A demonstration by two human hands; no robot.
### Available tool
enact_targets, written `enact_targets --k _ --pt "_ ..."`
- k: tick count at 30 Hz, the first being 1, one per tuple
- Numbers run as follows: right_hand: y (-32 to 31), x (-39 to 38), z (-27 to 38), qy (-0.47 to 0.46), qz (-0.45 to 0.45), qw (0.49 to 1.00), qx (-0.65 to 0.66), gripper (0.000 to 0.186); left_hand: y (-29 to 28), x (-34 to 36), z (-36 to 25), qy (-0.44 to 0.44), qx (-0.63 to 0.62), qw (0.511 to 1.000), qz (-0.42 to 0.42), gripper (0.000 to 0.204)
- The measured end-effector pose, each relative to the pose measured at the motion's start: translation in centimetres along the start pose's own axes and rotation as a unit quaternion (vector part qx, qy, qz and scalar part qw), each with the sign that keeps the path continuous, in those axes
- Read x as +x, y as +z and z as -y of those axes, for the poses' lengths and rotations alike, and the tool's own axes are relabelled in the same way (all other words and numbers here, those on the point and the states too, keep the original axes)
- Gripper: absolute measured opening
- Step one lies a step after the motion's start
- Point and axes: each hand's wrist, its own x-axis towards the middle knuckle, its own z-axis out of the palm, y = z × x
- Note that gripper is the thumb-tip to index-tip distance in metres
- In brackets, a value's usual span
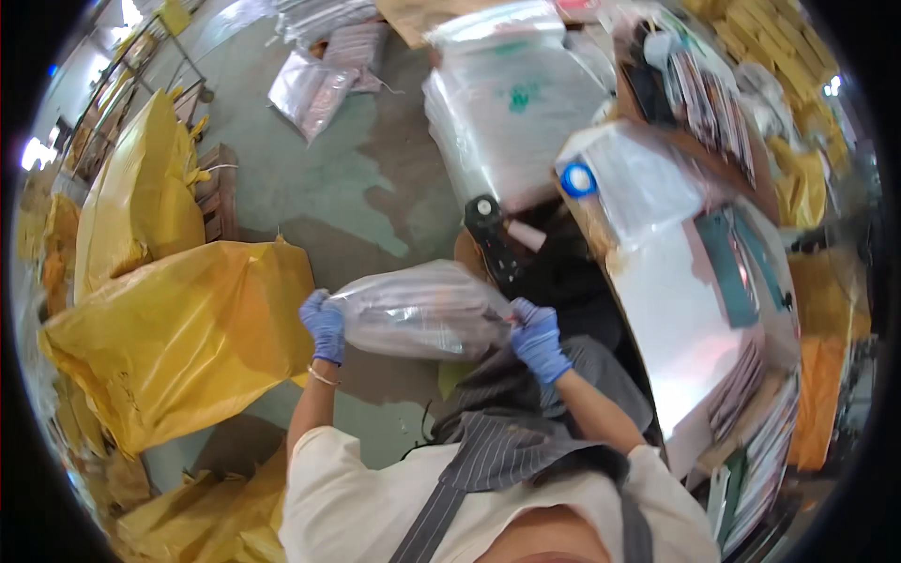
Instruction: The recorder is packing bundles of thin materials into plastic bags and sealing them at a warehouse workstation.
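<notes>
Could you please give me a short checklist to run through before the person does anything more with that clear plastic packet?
1. Left hand grips the left end of the clear plastic packet: ok.
2. Right hand grips its right end: ok.
3. Both hands wear blue gloves: ok.
4. Packet held off the floor, level between the hands: ok.
5. Packet's opening sealed: cannot tell, the film glares.
6. Yellow bag lies close beside the left hand, perhaps touching: cannot tell.
</notes>
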Motion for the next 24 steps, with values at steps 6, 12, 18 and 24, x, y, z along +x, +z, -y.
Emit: enact_targets --k 6,12,18,24 --pt "-3.8 -0.8 0.6 0.030 -0.121 0.992 -0.034 0.004 3.3 3.8 -4.2 0.091 -0.061 0.992 -0.070 0.013" --pt "-2.3 1.2 -3.1 0.082 -0.108 0.984 0.118 0.011 6.2 9.2 -3.1 0.003 -0.063 0.998 -0.007 0.016" --pt "-2.6 -1.0 -10.8 0.179 -0.131 0.951 0.216 0.012 15.1 5.2 -8.2 0.197 0.054 0.974 0.095 0.013" --pt "-10.4 -4.5 -6.3 0.146 -0.129 0.946 0.258 0.008 37.7 -6.7 -23.4 0.464 -0.040 0.771 0.434 0.010"
